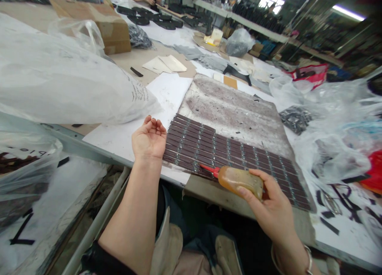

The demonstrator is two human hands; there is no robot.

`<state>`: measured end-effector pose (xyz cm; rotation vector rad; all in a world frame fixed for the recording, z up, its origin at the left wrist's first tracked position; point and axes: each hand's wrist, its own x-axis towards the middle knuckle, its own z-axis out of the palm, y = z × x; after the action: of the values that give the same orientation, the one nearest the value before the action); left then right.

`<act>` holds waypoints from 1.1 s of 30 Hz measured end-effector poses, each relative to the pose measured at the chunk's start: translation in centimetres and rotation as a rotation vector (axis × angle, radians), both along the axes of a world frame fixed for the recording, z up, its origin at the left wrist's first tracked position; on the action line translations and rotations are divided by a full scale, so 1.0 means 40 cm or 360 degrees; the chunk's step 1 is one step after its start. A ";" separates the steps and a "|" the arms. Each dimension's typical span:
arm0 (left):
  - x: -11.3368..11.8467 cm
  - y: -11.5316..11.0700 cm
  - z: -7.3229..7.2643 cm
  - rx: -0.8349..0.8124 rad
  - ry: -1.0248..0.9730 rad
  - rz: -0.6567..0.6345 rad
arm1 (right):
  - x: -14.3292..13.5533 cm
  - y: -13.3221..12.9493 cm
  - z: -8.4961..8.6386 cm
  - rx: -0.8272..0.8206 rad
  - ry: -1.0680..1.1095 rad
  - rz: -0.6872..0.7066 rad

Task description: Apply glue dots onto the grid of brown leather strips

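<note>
The right hand (273,205) has its grip clenched around the glue bottle (238,180), whose red nozzle (209,170) points left along the near edge of the dark strips (227,151) on the desk (125,137), while the released left hand (149,139) rests touching their left ends.

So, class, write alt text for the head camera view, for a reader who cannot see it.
A person's right hand holds an amber glue bottle, its red nozzle touching rows of dark strips laid on a stained board. The left hand rests curled by the strips' left edge; plastic bags crowd the worktable.
</note>
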<state>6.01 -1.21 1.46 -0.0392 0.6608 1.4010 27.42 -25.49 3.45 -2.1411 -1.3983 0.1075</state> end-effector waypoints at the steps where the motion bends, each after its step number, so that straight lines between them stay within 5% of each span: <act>1: 0.001 0.000 -0.001 0.0007 0.0004 -0.0003 | 0.003 -0.004 0.001 0.0004 -0.0007 -0.0008; 33: 0.043 -0.013 0.003 0.0040 0.0105 -0.0089 | 0.083 -0.106 0.012 -0.0021 -0.0070 -0.0229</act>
<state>7.72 -1.72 1.57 0.0454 0.6935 1.3610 30.74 -29.73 3.93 -2.2598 -1.2661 0.0145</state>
